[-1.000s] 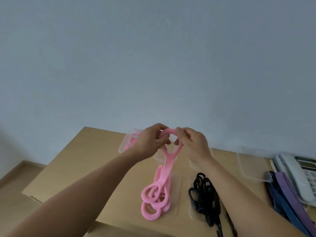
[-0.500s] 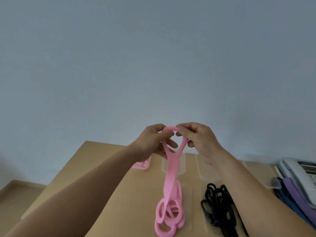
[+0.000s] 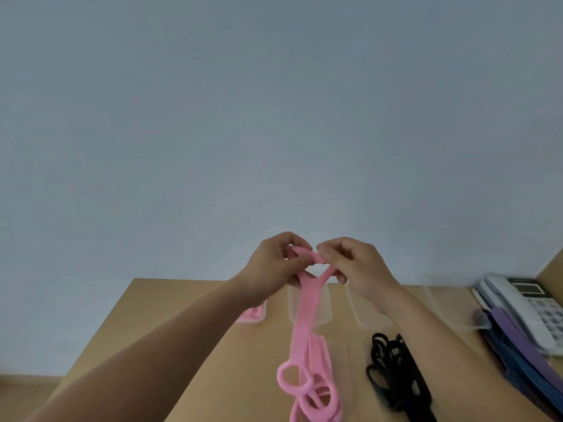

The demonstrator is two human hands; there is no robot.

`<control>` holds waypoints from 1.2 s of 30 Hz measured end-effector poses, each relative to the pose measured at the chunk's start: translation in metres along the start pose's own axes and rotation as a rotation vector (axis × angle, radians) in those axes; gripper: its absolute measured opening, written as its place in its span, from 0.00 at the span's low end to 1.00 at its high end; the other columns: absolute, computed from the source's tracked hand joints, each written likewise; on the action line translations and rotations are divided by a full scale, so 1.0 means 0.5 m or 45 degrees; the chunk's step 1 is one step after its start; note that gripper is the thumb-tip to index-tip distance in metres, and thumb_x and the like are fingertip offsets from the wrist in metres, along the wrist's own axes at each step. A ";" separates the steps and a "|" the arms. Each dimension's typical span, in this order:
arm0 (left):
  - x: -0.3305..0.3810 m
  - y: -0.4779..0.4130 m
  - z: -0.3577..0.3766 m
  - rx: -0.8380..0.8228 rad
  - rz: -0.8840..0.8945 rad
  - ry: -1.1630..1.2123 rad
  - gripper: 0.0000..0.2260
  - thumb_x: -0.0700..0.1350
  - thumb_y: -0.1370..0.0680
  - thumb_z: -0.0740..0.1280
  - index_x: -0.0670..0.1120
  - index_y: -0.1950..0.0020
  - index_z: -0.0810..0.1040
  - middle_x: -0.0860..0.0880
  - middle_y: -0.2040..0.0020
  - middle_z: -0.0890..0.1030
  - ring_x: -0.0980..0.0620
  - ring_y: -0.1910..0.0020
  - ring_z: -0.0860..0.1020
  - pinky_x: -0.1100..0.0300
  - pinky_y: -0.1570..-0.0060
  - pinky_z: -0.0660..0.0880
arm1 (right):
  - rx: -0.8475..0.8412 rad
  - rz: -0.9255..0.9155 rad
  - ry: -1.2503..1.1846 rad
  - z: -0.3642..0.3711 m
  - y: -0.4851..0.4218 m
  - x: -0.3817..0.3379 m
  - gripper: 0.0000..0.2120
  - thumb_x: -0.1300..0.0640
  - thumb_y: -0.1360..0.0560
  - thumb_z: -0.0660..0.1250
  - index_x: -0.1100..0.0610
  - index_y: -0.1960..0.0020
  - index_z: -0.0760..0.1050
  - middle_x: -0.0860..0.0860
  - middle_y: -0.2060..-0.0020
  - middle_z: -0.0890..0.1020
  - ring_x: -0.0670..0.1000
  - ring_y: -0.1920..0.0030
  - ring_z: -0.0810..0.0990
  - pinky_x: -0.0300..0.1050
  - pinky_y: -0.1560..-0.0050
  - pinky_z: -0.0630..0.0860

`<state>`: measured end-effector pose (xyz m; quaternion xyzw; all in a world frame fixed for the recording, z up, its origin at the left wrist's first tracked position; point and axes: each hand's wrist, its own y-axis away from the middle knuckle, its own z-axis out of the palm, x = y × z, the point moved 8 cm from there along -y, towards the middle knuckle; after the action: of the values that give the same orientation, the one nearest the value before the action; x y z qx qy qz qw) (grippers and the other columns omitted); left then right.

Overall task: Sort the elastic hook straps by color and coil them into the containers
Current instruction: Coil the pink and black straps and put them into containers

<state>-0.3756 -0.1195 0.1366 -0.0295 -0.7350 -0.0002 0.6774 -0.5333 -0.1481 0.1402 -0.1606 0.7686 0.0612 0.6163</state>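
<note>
Pink elastic strap (image 3: 301,325) is hanging while the left hand (image 3: 271,264) and right hand (image 3: 358,268) are pinching its top loop, probably best rolled downward tightly, keeping turns even.

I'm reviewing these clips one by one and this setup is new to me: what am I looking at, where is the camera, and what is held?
No machine here: a person works bare-handed. The one camera sits on their head, looking forward and down, so both arms reach in from below. The left hand and right hand each pinch the top loop of a pink strap, which hangs toward a pile of pink straps on the wooden table. Beside it lie black straps; purple and blue straps lie by a desk phone. Clear containers stand along the back; the leftmost holds something pink.
</note>
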 end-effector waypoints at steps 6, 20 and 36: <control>0.002 -0.007 0.030 0.037 0.035 -0.058 0.06 0.38 0.24 0.72 0.40 0.49 0.77 0.38 0.55 0.81 0.42 0.59 0.85 0.45 0.55 0.83 | 0.040 -0.113 0.112 -0.028 0.004 -0.012 0.07 0.59 0.24 0.71 0.51 0.60 0.82 0.51 0.67 0.83 0.46 0.71 0.79 0.37 0.70 0.73; -0.023 -0.022 0.050 -0.126 -0.384 0.366 0.07 0.38 0.22 0.68 0.37 0.46 0.78 0.40 0.57 0.82 0.44 0.60 0.83 0.55 0.60 0.80 | 0.084 -0.568 0.492 -0.029 -0.005 -0.024 0.04 0.63 0.25 0.72 0.55 0.54 0.82 0.40 0.62 0.80 0.43 0.63 0.81 0.33 0.61 0.75; 0.012 -0.026 0.008 0.080 0.084 -0.124 0.04 0.37 0.23 0.71 0.43 0.50 0.79 0.40 0.53 0.84 0.43 0.54 0.85 0.47 0.48 0.81 | -0.062 -0.079 -0.076 -0.010 -0.030 0.020 0.07 0.54 0.24 0.72 0.56 0.49 0.79 0.54 0.64 0.85 0.52 0.68 0.81 0.45 0.67 0.78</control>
<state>-0.3805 -0.1320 0.1429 -0.0327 -0.7655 0.0467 0.6409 -0.5350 -0.1653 0.1330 -0.1973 0.7429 0.0655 0.6363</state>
